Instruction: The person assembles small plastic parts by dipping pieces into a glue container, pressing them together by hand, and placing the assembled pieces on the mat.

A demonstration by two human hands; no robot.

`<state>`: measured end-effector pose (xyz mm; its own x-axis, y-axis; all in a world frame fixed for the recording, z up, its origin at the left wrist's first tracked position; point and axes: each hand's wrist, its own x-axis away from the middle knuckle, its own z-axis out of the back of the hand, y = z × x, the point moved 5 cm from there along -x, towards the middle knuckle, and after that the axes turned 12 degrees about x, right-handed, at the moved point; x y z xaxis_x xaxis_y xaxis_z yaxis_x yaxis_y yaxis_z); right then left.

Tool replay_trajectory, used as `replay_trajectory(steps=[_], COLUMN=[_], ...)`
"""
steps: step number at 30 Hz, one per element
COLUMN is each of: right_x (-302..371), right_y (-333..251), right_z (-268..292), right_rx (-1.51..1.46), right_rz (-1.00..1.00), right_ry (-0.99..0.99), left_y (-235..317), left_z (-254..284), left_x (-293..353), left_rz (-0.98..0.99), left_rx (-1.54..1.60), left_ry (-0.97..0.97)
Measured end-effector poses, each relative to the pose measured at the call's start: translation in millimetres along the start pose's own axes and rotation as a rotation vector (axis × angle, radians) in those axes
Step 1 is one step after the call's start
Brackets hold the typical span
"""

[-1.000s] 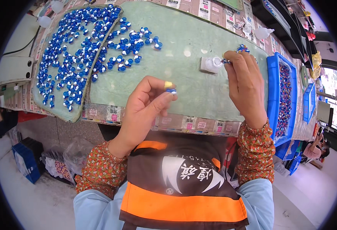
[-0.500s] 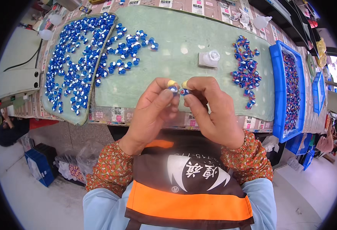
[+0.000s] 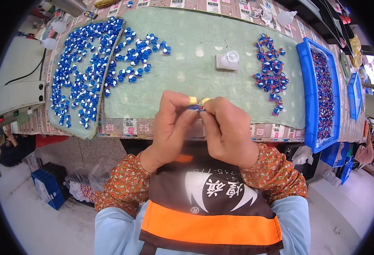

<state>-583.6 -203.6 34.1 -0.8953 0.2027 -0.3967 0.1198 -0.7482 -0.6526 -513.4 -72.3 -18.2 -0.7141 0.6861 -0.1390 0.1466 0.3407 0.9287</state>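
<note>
Where fingertips [image 3: 193, 100] pinch, blue pieces [image 3: 194, 107], held between

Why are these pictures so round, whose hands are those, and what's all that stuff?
There's no robot: a person's bare left hand and right hand are working. A wide fisheye camera on that person's head looks down, and its lens bends straight edges. On the flat green mat lie shiny blue-and-white pieces at left and small blue, white and orange pieces at right. Between them, a clear plastic pot sits on a pale square block. Farther right is a filled blue plastic tray. The hands meet, pinching tiny blue pieces, too small to make out well.
</note>
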Motion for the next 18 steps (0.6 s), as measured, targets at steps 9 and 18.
replay_trajectory(steps=[9, 18], right_x=[9.7, 5.1], right_y=[7.6, 8.8], right_z=[-4.5, 9.6], right_rx=[-0.114, -0.051], right_rz=[-0.084, -0.08], right_ry=[-0.026, -0.119], left_y=[-12.0, -3.9], left_z=[-1.0, -3.6], left_x=[4.7, 1.6], left_rz=[-0.053, 0.02], left_rx=[-0.108, -0.121], left_ry=[-0.072, -0.039])
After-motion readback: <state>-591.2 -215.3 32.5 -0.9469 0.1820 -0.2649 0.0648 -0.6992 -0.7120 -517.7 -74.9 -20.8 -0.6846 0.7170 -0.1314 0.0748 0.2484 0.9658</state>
